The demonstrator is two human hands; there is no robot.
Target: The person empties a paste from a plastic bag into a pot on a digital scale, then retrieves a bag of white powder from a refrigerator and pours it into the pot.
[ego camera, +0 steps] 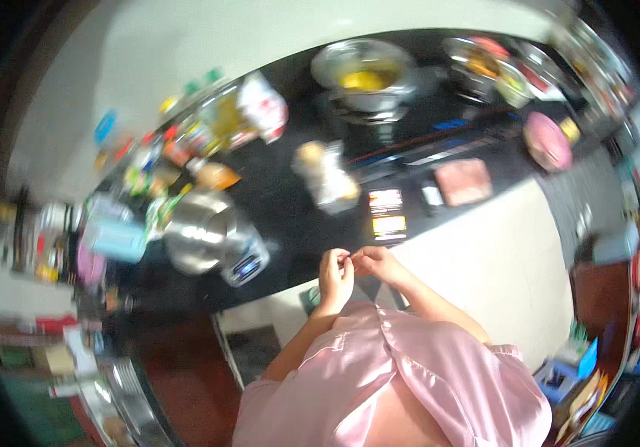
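My left hand (334, 282) and my right hand (382, 265) meet at the fingertips, just in front of the counter's near edge. The fingers are bent together, and blur hides whether something small is pinched between them. Just beyond my right hand, a phone (387, 215) with a lit screen lies on the black countertop (292, 223). Farther back sits a clear plastic bag (328, 181) with pale contents. Left of my hands, a steel bowl (200, 232) rests on or against a digital kitchen scale (246, 262) with a lit display.
A pot (364, 92) with yellow contents stands on the stove at the back. Bottles and packets (202, 134) crowd the left rear. Several bowls (482, 70) stand at the right rear. A folded pink cloth (463, 181) and a pink oval object (546, 141) lie to the right.
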